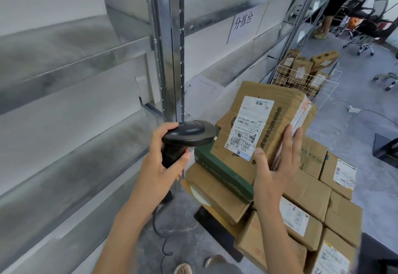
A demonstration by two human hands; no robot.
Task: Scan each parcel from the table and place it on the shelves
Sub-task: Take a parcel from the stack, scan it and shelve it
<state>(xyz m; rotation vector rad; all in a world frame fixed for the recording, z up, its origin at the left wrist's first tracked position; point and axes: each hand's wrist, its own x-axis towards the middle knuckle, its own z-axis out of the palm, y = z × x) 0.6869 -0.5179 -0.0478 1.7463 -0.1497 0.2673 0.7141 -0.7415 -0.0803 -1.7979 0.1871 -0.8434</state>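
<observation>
- The right hand holds the parcel, thumb and fingers clamped on its lower edge.
- The left hand has its fingers wrapped around the scanner.
- The box looks stiff and light; gripping its edges seems safe.

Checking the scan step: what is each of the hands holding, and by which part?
Left hand grips the black scanner by its handle. Right hand holds the cardboard parcel by its lower right corner.
</observation>
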